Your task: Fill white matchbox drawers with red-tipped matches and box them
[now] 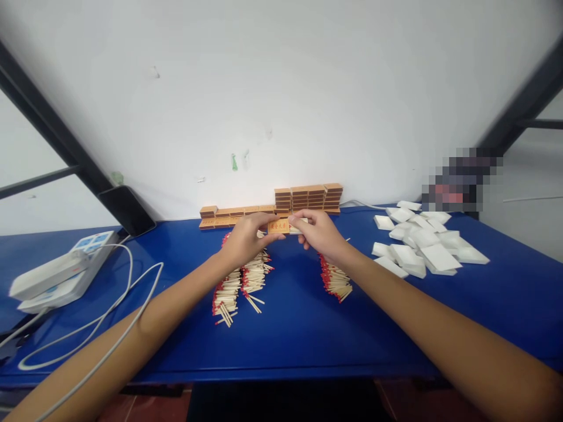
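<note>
An orange matchbox sleeve (278, 227) is pinched by my left hand (251, 237) above the middle of the blue table. From its right side sticks a white inner tray (302, 224), gripped by my right hand (320, 233); part of the tray lies inside the sleeve. Under and beside my left hand lie two rows of red-tipped matches (227, 293). A smaller heap of matches (336, 280) is below my right hand. Behind the hands, stacked orange matchboxes (308, 193) stand against the wall.
White empty trays (424, 234) are piled on the right of the blue table (281, 334). At the left are a white power strip (83, 266), a white device (48, 275), looping white cables and a dark tablet-like object (127, 208). Dark metal bars slant at both sides.
</note>
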Motion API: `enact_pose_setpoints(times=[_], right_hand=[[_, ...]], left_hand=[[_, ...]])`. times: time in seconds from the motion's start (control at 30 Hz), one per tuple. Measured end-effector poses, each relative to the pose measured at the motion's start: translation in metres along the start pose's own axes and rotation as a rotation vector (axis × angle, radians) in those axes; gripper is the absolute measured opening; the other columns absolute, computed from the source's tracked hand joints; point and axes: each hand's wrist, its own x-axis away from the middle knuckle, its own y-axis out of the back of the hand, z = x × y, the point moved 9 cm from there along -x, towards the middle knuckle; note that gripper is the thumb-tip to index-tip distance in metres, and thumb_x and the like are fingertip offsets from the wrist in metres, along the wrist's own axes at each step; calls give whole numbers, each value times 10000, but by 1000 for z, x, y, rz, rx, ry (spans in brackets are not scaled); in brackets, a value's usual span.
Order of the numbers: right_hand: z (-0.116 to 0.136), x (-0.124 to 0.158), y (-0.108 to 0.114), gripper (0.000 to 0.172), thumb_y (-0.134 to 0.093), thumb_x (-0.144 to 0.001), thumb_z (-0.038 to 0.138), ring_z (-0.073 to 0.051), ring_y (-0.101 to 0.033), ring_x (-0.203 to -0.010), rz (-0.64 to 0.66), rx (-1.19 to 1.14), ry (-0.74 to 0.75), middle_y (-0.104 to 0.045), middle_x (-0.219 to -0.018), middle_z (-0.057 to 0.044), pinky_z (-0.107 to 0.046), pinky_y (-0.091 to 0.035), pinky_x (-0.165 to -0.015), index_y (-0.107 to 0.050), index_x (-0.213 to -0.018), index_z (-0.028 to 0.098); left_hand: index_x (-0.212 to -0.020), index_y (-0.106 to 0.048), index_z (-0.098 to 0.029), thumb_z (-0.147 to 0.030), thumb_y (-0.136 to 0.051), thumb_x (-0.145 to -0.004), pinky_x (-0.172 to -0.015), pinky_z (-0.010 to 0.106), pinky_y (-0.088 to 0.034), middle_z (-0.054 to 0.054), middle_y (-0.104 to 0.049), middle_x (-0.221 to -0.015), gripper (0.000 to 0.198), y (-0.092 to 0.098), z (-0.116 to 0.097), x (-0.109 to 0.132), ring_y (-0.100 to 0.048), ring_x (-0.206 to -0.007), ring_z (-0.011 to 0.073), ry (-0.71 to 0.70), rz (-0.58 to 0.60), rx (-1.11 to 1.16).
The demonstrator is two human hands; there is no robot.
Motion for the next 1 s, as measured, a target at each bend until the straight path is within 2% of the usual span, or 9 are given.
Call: enact_pose_setpoints(times=[0.13, 0.3, 0.37, 0.57, 0.7, 0.83, 1.0], right_hand=[[-5, 1, -6, 133, -662, -930, 320, -116, -480, -463, 31, -136, -80, -541, -577, 18, -221, -351, -387, -681, -940, 189], [0, 6, -16, 115, -621, -920, 289, -81, -355, -470, 90, -292, -72, -469, -635, 48, -213, -239, -426, -669, -985, 206], [2, 7, -18, 147, -582, -933, 281, -82, -340, -478, 117, -278, -55, -442, -643, 56, -216, -238, -444, -668, -1030, 212], [4, 7, -20, 218, -531, -948, 260, -116, -455, -556, 159, -211, -29, -500, -691, 27, -228, -285, -468, -671, -1111, 223], [9, 9, -19, 225, -547, -929, 252, -95, -426, -541, 138, -223, -8, -501, -744, 29, -230, -273, -464, -674, -1112, 223], [12, 9, -16, 236, -525, -919, 240, -71, -375, -502, 95, -204, 45, -589, -898, 0, -236, -264, -427, -674, -1101, 224], [7, 6, -18, 238, -482, -985, 357, -82, -420, -487, 116, -160, 88, -643, -1012, -30, -254, -337, -413, -653, -1101, 236]], left_hand=[[-1204, -747, -168, -376, -792, -928, -807, 368, -585, 99, -795, -1068, 348, 3, -4, 0, -721, -872, 210, -1, -29, 4], [-1207, -750, -182, -353, -793, -931, -809, 339, -594, 88, -800, -1071, 328, 6, -11, 1, -723, -851, 186, -12, -34, 75], [-1200, -752, -176, -349, -796, -927, -804, 328, -596, 92, -801, -1069, 326, 8, -11, 1, -726, -839, 179, -3, -42, 88], [-1198, -756, -175, -342, -830, -892, -772, 326, -598, 91, -802, -1023, 357, 12, -4, 3, -724, -800, 176, 27, -55, 110], [-1187, -758, -148, -342, -850, -871, -789, 333, -589, 93, -798, -986, 382, 12, -6, 6, -713, -808, 177, 12, -79, 75], [-1206, -755, -136, -333, -861, -861, -781, 323, -589, 90, -798, -990, 411, 10, -7, 10, -705, -786, 164, 30, -75, 116], [-1202, -766, -148, -283, -888, -828, -780, 309, -584, 89, -800, -1008, 416, 14, -13, 10, -710, -810, 168, -3, -91, 129]])
